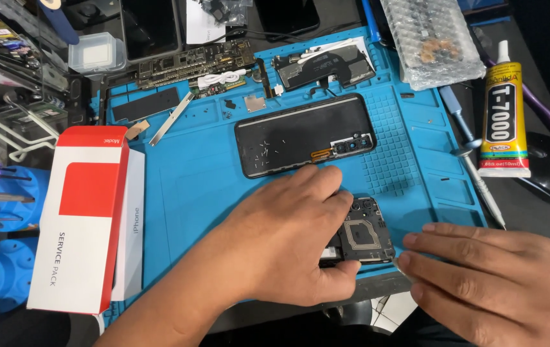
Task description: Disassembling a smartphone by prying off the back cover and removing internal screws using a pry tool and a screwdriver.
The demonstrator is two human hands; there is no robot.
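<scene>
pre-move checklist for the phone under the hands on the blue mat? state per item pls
1. Left hand steadying the opened phone: ok, it rests on it.
2. Right hand at the phone's edge: ok, fingertips beside its lower right corner; any tool in them: cannot tell.
3. Phone fully on the blue mat: not ok, it sits at the mat's near edge.
4. Back cover set aside: ok, lying apart, above the hands.
5. Glue tube capped: ok, off the mat at right.
6. Loose screws accounted for: cannot tell.
</scene>
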